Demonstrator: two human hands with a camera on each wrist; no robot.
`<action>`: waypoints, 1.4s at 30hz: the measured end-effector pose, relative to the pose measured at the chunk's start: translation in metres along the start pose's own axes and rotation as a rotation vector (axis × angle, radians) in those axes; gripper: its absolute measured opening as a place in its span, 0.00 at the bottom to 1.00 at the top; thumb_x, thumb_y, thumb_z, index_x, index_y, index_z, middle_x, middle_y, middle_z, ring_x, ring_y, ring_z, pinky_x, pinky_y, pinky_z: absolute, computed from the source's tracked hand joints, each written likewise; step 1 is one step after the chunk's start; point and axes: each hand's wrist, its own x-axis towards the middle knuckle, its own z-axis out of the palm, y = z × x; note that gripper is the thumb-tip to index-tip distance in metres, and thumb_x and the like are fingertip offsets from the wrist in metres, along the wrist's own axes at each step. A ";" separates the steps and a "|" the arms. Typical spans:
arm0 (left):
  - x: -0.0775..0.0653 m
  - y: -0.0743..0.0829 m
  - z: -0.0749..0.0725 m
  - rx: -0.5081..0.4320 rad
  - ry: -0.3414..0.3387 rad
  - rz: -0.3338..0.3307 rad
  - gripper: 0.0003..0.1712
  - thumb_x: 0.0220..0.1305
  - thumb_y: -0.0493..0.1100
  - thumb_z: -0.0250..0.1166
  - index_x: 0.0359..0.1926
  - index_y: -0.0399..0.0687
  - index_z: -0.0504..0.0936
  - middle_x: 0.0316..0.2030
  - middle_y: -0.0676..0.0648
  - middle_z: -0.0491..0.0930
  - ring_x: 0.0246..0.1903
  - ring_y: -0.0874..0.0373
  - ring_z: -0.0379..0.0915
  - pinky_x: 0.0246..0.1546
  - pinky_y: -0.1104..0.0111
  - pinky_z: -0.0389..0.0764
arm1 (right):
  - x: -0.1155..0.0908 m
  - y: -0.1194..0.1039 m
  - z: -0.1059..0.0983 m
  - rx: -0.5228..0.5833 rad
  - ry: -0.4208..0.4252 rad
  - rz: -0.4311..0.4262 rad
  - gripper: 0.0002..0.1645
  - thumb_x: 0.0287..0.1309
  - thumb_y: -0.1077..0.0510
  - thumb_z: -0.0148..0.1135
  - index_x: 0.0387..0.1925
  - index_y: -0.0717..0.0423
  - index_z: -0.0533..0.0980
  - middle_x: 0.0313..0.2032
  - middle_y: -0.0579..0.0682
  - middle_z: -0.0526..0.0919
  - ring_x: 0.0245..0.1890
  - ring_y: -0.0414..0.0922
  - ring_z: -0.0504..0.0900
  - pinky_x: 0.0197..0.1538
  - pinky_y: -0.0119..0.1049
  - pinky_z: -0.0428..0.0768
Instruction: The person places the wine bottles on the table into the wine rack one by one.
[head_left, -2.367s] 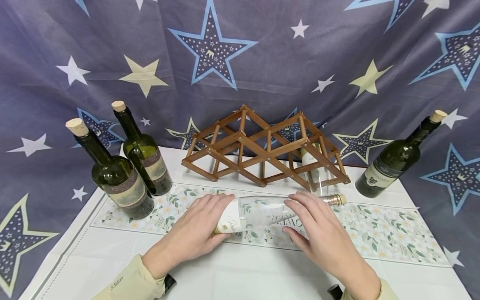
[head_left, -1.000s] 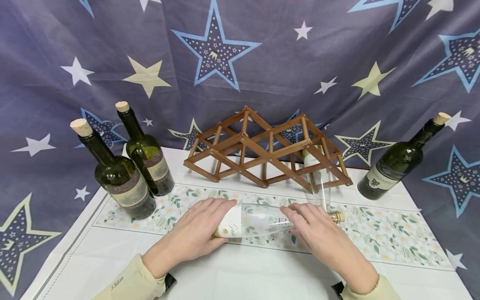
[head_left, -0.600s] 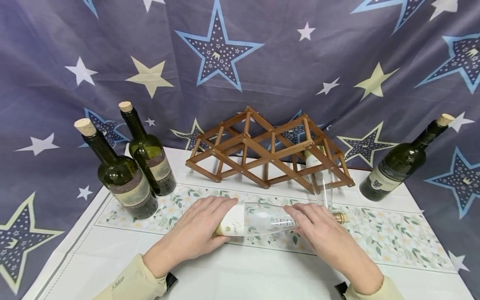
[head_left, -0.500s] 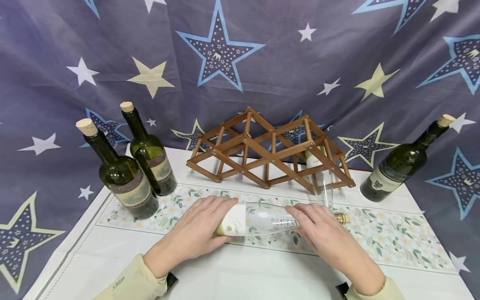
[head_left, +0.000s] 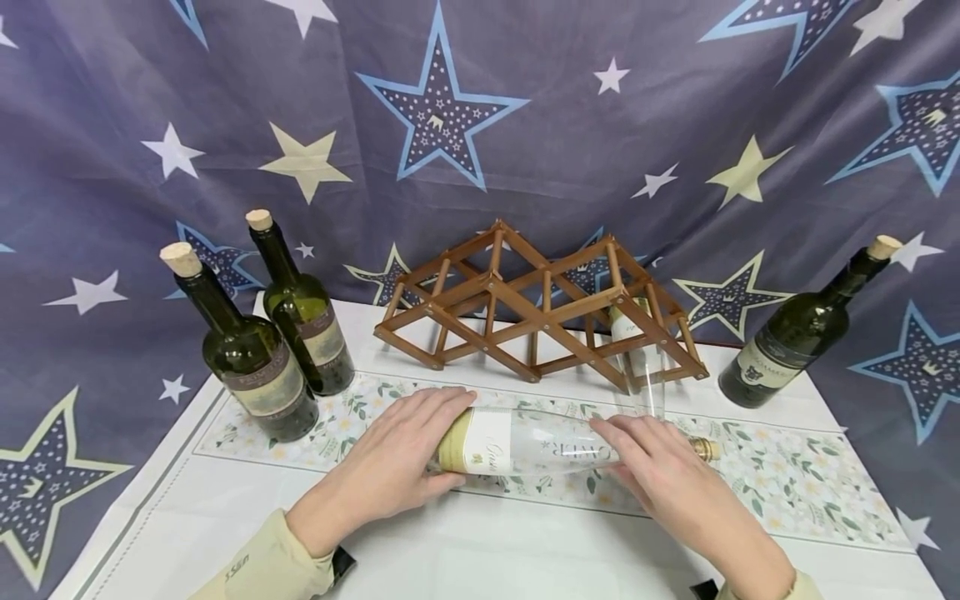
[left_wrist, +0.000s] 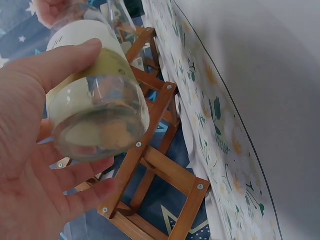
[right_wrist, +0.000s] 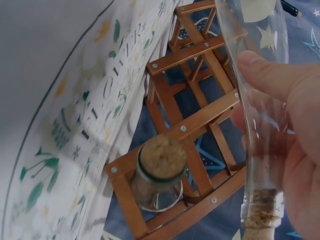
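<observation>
A clear glass wine bottle (head_left: 551, 442) lies sideways over the floral runner, its base to the left and its corked neck to the right. My left hand (head_left: 393, 454) holds the base end; in the left wrist view the thumb crosses the white and yellow-green label and the fingers lie behind the glass. Around the neck end, my right hand (head_left: 667, 467) grips with its thumb on the near side, as the right wrist view shows. A cork (right_wrist: 259, 233) sticks out past that hand. Behind stands a wooden lattice wine rack (head_left: 546, 317), with another clear bottle (head_left: 645, 367) in its right end.
Two dark green corked bottles (head_left: 262, 383) stand on the left of the table, one behind the other. Another green bottle (head_left: 787, 350) stands at the right. The floral runner (head_left: 795, 483) crosses the white tablecloth, and a star-patterned curtain (head_left: 540, 158) hangs behind.
The bottle has shifted to the right along with my right hand. My left hand stays almost in place, so more of the label shows beside it. The rack and standing bottles have not moved.
</observation>
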 end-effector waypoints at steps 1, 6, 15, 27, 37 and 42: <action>0.000 0.000 0.000 0.002 -0.003 0.000 0.60 0.48 0.64 0.75 0.77 0.53 0.57 0.70 0.49 0.63 0.68 0.54 0.58 0.68 0.55 0.58 | -0.002 0.001 0.000 0.000 -0.003 0.004 0.31 0.76 0.41 0.42 0.69 0.53 0.70 0.56 0.51 0.77 0.52 0.48 0.77 0.57 0.47 0.74; -0.001 -0.001 -0.001 -0.012 -0.007 0.000 0.61 0.50 0.69 0.71 0.78 0.53 0.54 0.72 0.48 0.60 0.70 0.52 0.55 0.70 0.54 0.55 | -0.009 0.003 -0.003 0.014 -0.008 0.024 0.31 0.77 0.40 0.41 0.70 0.52 0.69 0.56 0.50 0.77 0.52 0.48 0.77 0.56 0.49 0.75; 0.001 -0.004 0.001 0.004 0.056 0.011 0.67 0.44 0.73 0.72 0.78 0.48 0.54 0.73 0.45 0.58 0.72 0.47 0.52 0.71 0.51 0.52 | -0.016 0.008 -0.011 0.015 0.025 0.037 0.34 0.76 0.38 0.37 0.70 0.52 0.69 0.54 0.49 0.78 0.51 0.48 0.77 0.55 0.48 0.76; 0.002 -0.006 0.001 0.024 0.089 0.003 0.70 0.43 0.76 0.70 0.78 0.45 0.52 0.74 0.44 0.56 0.72 0.46 0.51 0.72 0.52 0.50 | -0.030 0.016 -0.021 0.008 0.045 0.079 0.34 0.76 0.37 0.40 0.68 0.53 0.72 0.54 0.49 0.79 0.52 0.48 0.78 0.54 0.47 0.76; 0.002 -0.007 0.000 0.034 0.079 -0.027 0.69 0.46 0.82 0.62 0.80 0.49 0.50 0.75 0.46 0.53 0.73 0.47 0.47 0.71 0.51 0.51 | -0.041 0.021 -0.026 0.013 0.051 0.118 0.33 0.74 0.38 0.46 0.70 0.52 0.70 0.56 0.48 0.78 0.54 0.48 0.77 0.58 0.44 0.72; 0.002 -0.007 0.001 0.033 0.084 -0.025 0.70 0.44 0.79 0.67 0.79 0.47 0.52 0.75 0.45 0.53 0.73 0.46 0.48 0.71 0.52 0.50 | -0.048 0.024 -0.029 0.034 -0.003 0.174 0.34 0.73 0.38 0.48 0.71 0.52 0.68 0.58 0.49 0.77 0.58 0.48 0.75 0.61 0.43 0.69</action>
